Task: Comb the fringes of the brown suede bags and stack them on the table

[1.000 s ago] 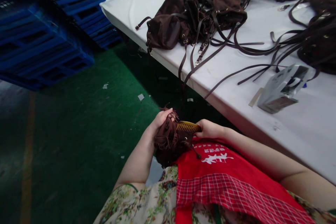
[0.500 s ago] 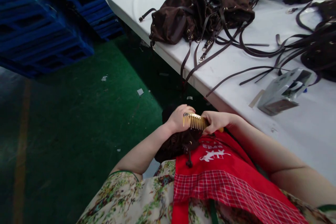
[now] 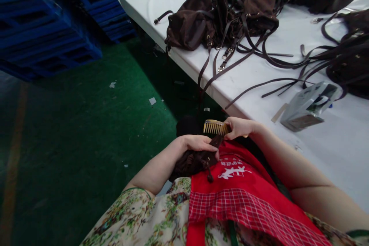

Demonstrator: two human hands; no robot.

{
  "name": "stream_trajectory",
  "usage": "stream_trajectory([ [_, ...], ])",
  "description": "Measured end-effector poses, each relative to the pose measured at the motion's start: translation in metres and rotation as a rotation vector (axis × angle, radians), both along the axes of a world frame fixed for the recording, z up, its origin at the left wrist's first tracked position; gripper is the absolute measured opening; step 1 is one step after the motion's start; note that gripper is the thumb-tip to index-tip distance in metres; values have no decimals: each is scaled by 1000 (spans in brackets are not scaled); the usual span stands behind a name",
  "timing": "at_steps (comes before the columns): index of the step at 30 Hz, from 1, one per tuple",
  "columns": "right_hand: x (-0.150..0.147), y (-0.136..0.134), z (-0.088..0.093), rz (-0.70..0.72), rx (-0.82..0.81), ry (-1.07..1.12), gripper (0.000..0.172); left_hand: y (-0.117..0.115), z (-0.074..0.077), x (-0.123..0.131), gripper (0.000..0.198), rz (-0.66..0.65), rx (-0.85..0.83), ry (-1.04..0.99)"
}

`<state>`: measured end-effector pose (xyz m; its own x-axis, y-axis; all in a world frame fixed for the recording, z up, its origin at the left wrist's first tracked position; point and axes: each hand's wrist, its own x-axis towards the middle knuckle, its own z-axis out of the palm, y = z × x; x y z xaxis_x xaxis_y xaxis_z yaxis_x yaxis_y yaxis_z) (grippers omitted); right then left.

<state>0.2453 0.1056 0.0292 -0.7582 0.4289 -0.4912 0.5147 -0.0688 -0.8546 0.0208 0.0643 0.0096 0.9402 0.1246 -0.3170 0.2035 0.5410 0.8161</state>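
A dark brown suede pouch (image 3: 191,163) with fringe rests on my lap against a red apron (image 3: 239,188). My left hand (image 3: 198,144) lies over its top, fingers closed on the fabric. My right hand (image 3: 240,127) grips a tan wide-toothed comb (image 3: 215,127) by its handle, teeth pointing down just above the pouch and the left fingers. The pouch's lower part is hidden by my arm and the apron.
A white table (image 3: 331,146) runs along the right, carrying a heap of brown suede bags (image 3: 219,15) with long straps (image 3: 230,65) hanging over its edge, and a silver box (image 3: 308,105). Blue plastic pallets (image 3: 49,23) stand at the far left on a green floor (image 3: 86,123).
The comb was lifted out of the fringe and now hovers above the pouch. My left hand shifted from gripping the fringe upright to pressing the pouch flat on my lap.
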Motion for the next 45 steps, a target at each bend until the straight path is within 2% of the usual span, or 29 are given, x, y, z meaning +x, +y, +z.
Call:
stream_trajectory([
  [3, -14, 5, -9, -209, 186, -36, 20, -3, -11, -4, 35, 203, -57, 7],
  [5, -22, 5, -9, -420, 395, -102, 28, -2, -19, -12, 34, 355, -116, 30],
  [7, -28, 0, -4, -549, 548, -136, 32, 0, -26, -22, 33, 490, -175, 33],
  [9, -35, -11, 0, -524, 609, -132, 40, 2, -30, -30, 32, 584, -217, 6],
  [12, -49, -34, -1, -342, 657, -204, 40, 2, -33, -37, 30, 635, -235, -44],
  [16, -67, -54, -21, -156, 670, -326, 34, -4, -30, -36, 28, 611, -187, -47],
  [21, -71, -48, -40, -25, 689, -428, 28, -12, -21, -28, 30, 534, -147, -68],
  [26, -61, -37, -45, -109, 784, -657, 34, -14, -30, -17, 44, 626, 15, 34],
  [29, -57, -33, -52, -133, 719, -742, 38, -13, -41, -7, 47, 628, 228, 183],
  [32, -52, -31, -62, -145, 618, -788, 38, -11, -47, 4, 49, 481, 529, 432],
  [34, -48, -31, -67, -159, 583, -803, 38, -10, -48, 10, 49, 379, 652, 545],
  [40, -39, -32, -81, -219, 496, -827, 46, -8, -46, 23, 48, 270, 770, 644],
  [45, -37, -25, -87, -243, 385, -826, 40, -10, -38, 34, 39, 190, 889, 714],
])
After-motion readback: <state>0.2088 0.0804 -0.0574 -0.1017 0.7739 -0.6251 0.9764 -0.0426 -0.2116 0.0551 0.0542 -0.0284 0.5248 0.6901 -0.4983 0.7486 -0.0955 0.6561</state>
